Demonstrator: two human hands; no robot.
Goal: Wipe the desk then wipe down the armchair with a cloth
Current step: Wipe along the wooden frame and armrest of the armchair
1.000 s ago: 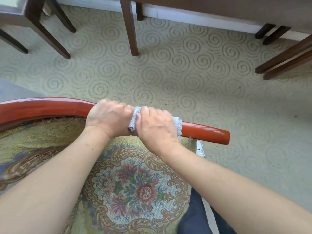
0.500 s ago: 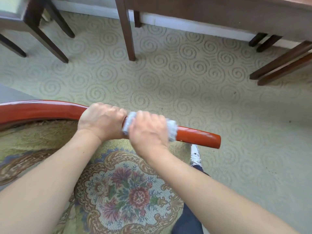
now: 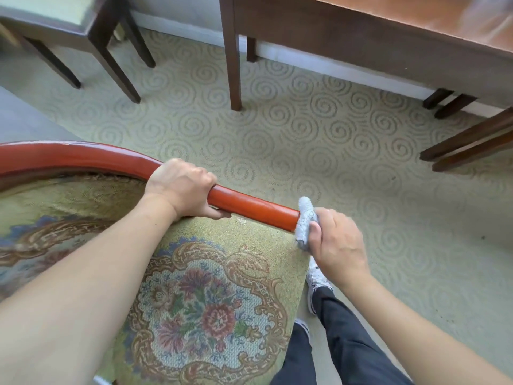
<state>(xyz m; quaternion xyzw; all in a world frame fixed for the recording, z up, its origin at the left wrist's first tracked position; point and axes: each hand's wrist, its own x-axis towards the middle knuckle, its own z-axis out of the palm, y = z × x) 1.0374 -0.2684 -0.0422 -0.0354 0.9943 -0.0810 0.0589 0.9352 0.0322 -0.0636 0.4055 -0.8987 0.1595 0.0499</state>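
The armchair's glossy red wooden arm rail [image 3: 249,208] curves from the left edge to a blunt end near the centre. Below it lies the floral upholstered seat [image 3: 200,309]. My left hand [image 3: 181,188] is wrapped around the rail partway along. My right hand [image 3: 337,245] grips a bunched grey cloth [image 3: 305,220] and presses it against the rail's end cap. The desk [image 3: 388,37] with a brown top stands at the upper right.
Swirl-patterned green carpet [image 3: 305,129] covers the floor. The dark legs of another chair [image 3: 111,59] are at the upper left, and more wooden legs [image 3: 466,145] at the right. My legs in dark trousers [image 3: 347,343] and a white shoe [image 3: 316,279] stand beside the seat.
My right hand has slid the cloth along the rail from beside my left hand out to the rail's end. The left hand keeps its grip on the rail.
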